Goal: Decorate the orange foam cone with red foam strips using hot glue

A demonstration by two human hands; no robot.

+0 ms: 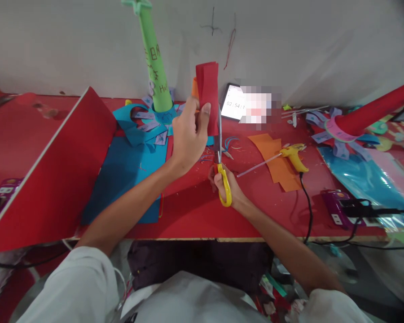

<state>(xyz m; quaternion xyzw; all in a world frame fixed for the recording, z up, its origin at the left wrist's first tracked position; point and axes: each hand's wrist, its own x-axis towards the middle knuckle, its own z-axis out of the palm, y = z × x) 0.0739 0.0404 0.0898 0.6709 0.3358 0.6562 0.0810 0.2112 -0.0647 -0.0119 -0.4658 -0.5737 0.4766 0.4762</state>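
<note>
My left hand [190, 134] pinches a folded strip of red paper [209, 85], held upright above the table. A bit of orange [195, 87] shows behind the strip, partly covered by my fingers. In my right hand [234, 186] is a pair of scissors [225, 184] with yellow handles. Their blades point upward along the right edge of the red paper, and at this angle I cannot tell whether they touch it. Blue paper sheets [124, 179] lie under my left forearm.
A red board [54, 179] stands at the left. Behind my left hand rises a green paper tube [155, 67] on a blue base. A phone [232, 103] with a timer leans by the wall. On the right are a yellow glue gun [293, 157], orange paper [269, 157] and a purple power socket [336, 204].
</note>
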